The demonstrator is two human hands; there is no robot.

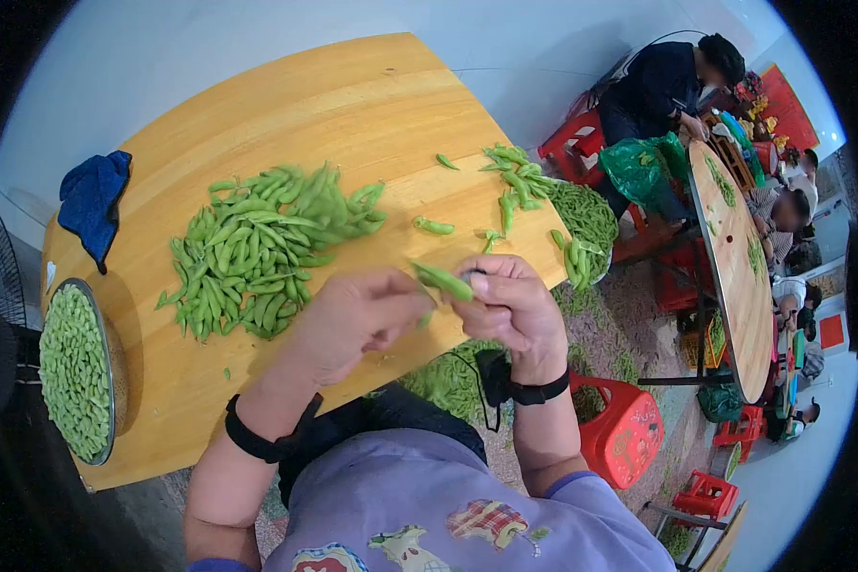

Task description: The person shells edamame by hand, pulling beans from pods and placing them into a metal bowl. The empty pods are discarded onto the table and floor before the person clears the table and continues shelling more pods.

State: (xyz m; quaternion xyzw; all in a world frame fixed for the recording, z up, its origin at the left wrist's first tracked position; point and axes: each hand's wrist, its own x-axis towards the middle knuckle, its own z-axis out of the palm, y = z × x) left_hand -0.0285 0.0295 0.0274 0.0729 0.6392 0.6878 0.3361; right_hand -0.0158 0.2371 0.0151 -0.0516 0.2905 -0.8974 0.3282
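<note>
The right hand [515, 305] is just below and right of the middle of the view, its grip closed, with thumb and forefinger pinching one end of a green pod [441, 280]. The pod slants from there toward ten o'clock, over the near edge of the wooden desk [353, 91]. A small dark object [474, 274] sits at that hand's thumb and forefinger; it is too small to identify. The left hand [353, 319] is at the pod's eight o'clock side, fingers curled in toward it. Its fingertips are blurred, so I cannot tell whether its grip pinches anything. Each wrist wears a black band.

From the pod, a large pile of pods [257, 243] lies on the desk toward ten o'clock. A single loose pod [434, 226] lies at twelve, and a looser cluster of pods [520, 181] toward one. A heap of small green pieces [586, 224] is beside the desk's edge at two o'clock. At the desk's far-left end, a bowl of green beans [74, 372] is toward eight o'clock and a crumpled blue cloth [95, 200] toward ten. A red stool [620, 429] stands on the floor toward four. Beyond, a person in dark clothes [653, 91] sits by a round table [734, 276].
</note>
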